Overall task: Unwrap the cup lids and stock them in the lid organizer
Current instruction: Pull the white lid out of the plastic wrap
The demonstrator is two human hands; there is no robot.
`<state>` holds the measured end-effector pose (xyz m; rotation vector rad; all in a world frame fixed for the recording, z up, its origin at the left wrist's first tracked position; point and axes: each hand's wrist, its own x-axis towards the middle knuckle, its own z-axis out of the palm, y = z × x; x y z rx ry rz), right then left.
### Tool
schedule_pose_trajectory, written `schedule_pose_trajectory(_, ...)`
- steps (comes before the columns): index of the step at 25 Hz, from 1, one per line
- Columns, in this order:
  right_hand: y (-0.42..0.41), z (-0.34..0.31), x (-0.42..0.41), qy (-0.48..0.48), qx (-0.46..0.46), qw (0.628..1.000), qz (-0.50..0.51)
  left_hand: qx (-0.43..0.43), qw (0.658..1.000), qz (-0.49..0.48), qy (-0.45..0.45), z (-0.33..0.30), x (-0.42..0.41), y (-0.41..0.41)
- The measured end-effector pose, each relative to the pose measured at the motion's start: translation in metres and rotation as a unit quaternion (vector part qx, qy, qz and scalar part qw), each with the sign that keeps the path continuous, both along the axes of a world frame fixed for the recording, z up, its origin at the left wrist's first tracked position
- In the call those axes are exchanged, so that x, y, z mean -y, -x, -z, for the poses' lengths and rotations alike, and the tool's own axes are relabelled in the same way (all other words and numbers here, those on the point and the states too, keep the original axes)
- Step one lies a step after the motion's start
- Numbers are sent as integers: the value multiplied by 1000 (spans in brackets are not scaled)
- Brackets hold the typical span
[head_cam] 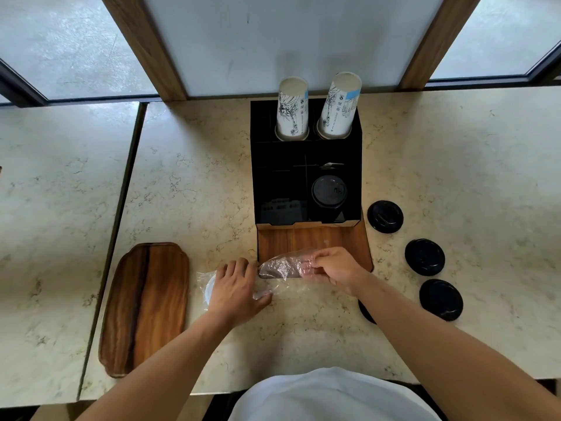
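A black lid organizer (273, 183) with a wooden front stands at the middle of the counter. One black lid (329, 190) lies in its right front compartment. My right hand (337, 268) grips a clear plastic sleeve (282, 265) that holds dark lids, just in front of the organizer. My left hand (235, 287) presses down on the sleeve's loose end, where a white lid (209, 291) shows under the plastic. Three loose black lids (385, 216) (424, 256) (440, 299) lie on the counter to the right. Another black lid (364, 312) is half hidden under my right forearm.
Two stacks of upside-down paper cups (292, 109) (340, 106) stand in the organizer's back slots. A wooden tray (145, 305) lies on the counter at the left. A seam between counter slabs (121, 208) runs further left. Window frames rise behind.
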<state>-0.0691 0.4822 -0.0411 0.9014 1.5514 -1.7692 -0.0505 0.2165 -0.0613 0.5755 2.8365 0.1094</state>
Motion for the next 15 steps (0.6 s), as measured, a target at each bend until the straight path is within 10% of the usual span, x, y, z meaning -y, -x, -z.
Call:
schedule_pose_trajectory(11, 5, 6, 11, 317, 109, 938, -88, 139, 971, -55, -187, -13, 9, -1)
schedule_pose_trajectory(15, 3, 0, 25, 349, 109, 923, -120, 99, 990, -19, -102, -13, 30, -2)
